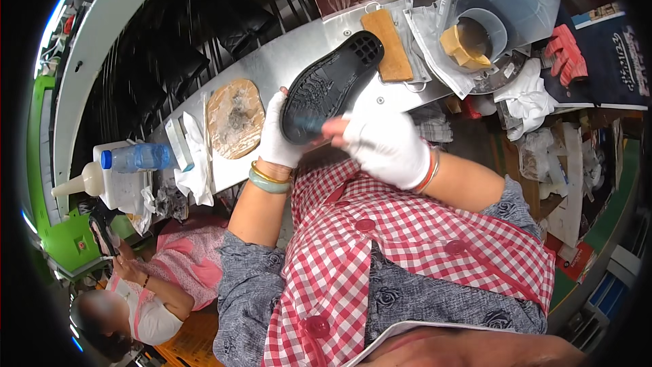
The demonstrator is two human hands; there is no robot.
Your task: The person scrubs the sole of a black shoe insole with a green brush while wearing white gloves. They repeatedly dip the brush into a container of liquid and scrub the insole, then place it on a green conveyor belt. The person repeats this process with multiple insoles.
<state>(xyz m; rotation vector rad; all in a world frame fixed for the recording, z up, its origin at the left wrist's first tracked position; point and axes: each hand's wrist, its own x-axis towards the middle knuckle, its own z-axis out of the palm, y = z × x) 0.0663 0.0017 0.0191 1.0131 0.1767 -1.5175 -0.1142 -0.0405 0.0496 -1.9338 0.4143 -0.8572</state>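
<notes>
Between left hand [277,137] and right hand [384,146], black shoe sole [333,85].

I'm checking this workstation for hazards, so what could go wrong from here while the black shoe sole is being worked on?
1. The left hand grips only the toe end of the black shoe sole, so the long heel end might swing or slip from that grip.
2. The right hand rubs the sole with its fingertips uncovered; they may pick up whatever is applied.
3. The tub sits among loose plastic bags and might tip if bumped.
</notes>
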